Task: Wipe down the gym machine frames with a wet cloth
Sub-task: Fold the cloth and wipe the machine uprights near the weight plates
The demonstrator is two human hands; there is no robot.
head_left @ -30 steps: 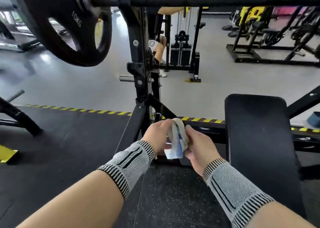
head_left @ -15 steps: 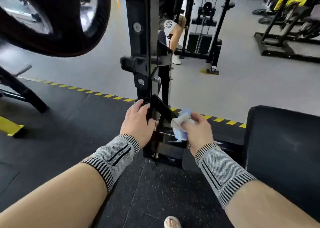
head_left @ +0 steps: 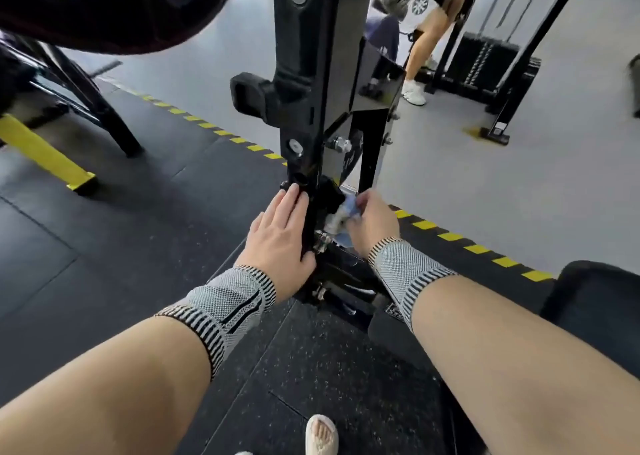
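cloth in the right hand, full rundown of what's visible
The crumpled white and light blue cloth looks like soft fabric, bunched into a wad. The right hand grips it with curled fingers, pressing it against the lower part of the glossy black steel machine upright, near the base bolts. Most of it is hidden by the hand and frame. Wetness cannot be judged. The left hand does not touch it.

Bright daylight, motion-blurred, warped edges

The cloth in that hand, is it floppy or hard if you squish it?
Probably floppy: the cloth is bunched and crumpled in the right hand. Likely light, since fingers alone pinch it against the black frame.
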